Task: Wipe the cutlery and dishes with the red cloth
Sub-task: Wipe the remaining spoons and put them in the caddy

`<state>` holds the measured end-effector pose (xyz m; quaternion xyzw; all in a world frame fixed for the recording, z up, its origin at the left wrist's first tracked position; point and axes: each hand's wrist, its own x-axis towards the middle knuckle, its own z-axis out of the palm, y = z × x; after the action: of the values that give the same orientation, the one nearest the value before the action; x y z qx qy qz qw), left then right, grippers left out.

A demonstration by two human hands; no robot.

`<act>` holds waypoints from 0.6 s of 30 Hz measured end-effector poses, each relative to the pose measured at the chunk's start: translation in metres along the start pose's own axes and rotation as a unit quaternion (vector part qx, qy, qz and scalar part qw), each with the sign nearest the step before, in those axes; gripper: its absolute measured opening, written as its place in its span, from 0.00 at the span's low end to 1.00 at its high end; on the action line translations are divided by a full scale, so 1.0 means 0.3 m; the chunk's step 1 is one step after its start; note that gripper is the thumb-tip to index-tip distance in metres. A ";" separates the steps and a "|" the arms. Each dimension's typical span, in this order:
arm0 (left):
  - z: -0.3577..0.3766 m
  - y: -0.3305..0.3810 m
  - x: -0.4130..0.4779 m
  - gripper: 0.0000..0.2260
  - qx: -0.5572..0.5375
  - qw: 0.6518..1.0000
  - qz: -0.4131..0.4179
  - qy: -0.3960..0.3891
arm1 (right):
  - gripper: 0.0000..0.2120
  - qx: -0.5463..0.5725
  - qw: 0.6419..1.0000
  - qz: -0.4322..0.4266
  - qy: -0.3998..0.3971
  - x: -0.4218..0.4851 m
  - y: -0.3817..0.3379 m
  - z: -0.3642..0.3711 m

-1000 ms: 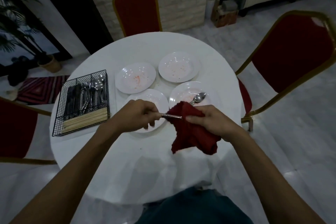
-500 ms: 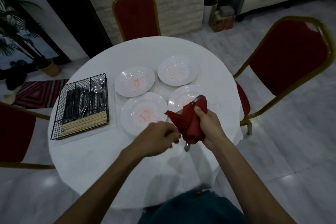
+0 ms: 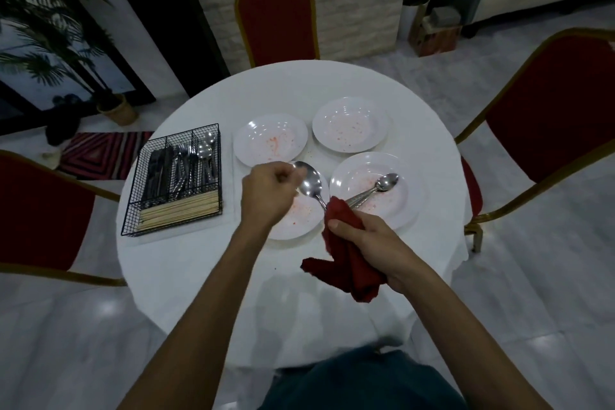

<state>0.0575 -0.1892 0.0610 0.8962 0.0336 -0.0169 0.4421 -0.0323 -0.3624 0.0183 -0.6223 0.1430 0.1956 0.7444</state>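
right hand (image 3: 366, 236) curled round cloth (image 3: 346, 263), which now wraps spoon (image 3: 310, 181) handle, not bowl as a moment back. left hand (image 3: 268, 196) curled, seems to pinch bowl tip. all above near plate (image 3: 298, 220), stained, unwiped. judge: bowl done, handle next.

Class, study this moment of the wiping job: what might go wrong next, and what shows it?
1. The left hand seems to pinch the held spoon by its bowl, so fingers may smudge it.
2. The red cloth in the right hand sits beside the handle of the second spoon, which could get knocked off its stained plate.
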 end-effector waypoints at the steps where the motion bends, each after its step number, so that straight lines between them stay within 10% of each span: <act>1: -0.008 -0.005 -0.001 0.08 -0.013 1.000 0.003 0.011 | 0.13 0.020 1.000 0.003 -0.009 0.003 0.002 0.008; 6: 0.067 -0.048 -0.088 0.10 0.078 0.988 0.059 -0.118 | 0.07 0.015 1.000 0.011 0.007 0.045 0.010 0.073; 13: -0.123 -0.166 0.067 0.12 0.037 0.998 -0.018 0.053 | 0.11 0.084 0.995 0.054 0.000 0.059 0.047 0.158; 18: -0.127 -0.221 0.031 0.09 -0.012 1.000 -0.021 -0.018 | 0.10 0.028 0.998 0.045 0.015 0.144 0.024 0.247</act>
<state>0.0617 -0.1182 0.0311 0.8893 0.0444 -0.0422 0.4533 0.0002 -0.2837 0.0060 -0.5973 0.1873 0.2152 0.7496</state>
